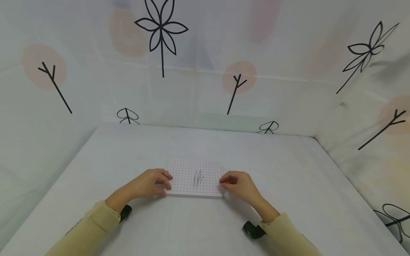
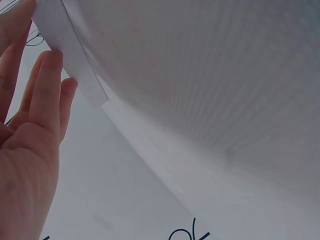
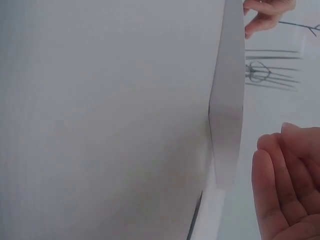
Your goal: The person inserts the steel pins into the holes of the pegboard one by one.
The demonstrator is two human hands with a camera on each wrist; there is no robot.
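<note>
A white pegboard with rows of small holes lies flat on the table. Several thin dark metal pins stand up from it, right of its middle; the right wrist view shows these pins beyond the board's edge. At the board's left edge, my left hand rests its fingertips, fingers loosely spread. My right hand is by the right edge, its thumb close to the lightly bent fingers. In the right wrist view, nothing shows between the fingers of that hand.
A white cloth covers the table. Behind and at both sides hang pale cloth walls with black plant drawings and coloured patches. Dark wrist devices sit below both sleeves.
</note>
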